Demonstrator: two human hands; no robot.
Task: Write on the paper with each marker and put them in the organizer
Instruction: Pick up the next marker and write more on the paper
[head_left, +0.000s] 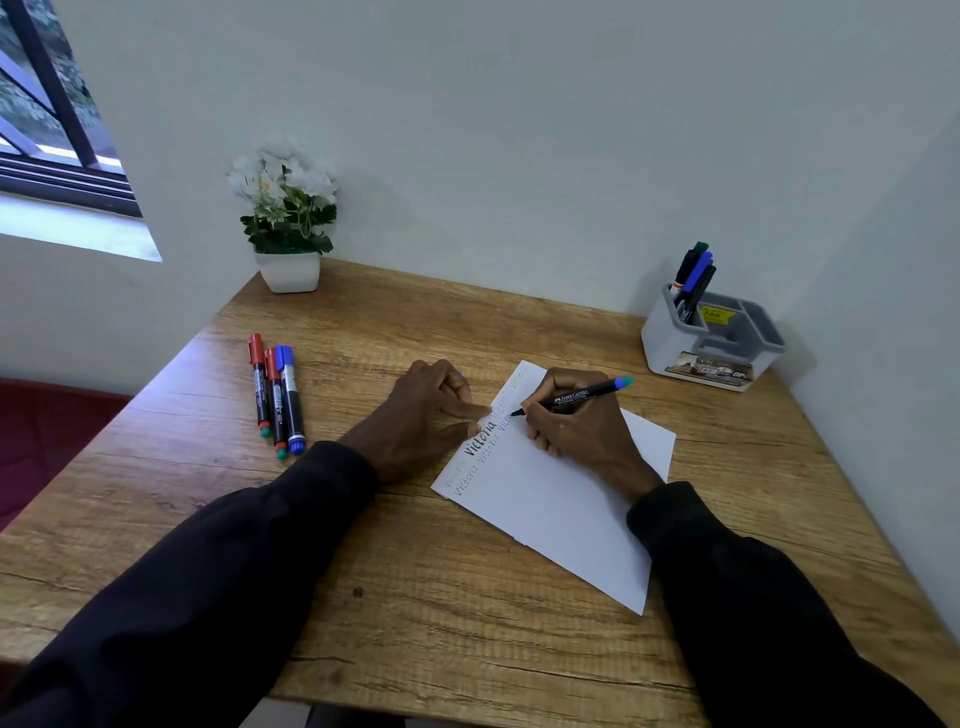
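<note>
A white paper (561, 509) lies tilted on the wooden desk, with several handwritten words along its left edge. My right hand (576, 431) grips a thin black marker (571, 395) with a blue end, and its tip touches the paper. My left hand (421, 415) rests at the paper's left edge, thumb and index fingertips pressing on it. The other fingers are curled, and a small blue piece, seemingly the marker's cap (460, 372), peeks out by the knuckles. Three thick markers lie side by side at the left: a red-capped one (258, 384), a second red-capped one (275, 400) and a blue-capped one (292, 400). The grey organizer (675, 348) stands at the back right.
Several markers (693, 275) stand in the organizer's back-left compartment. A white pot of white flowers (288, 228) sits at the desk's back left corner. Walls border the desk at the back and right. A window is at the upper left.
</note>
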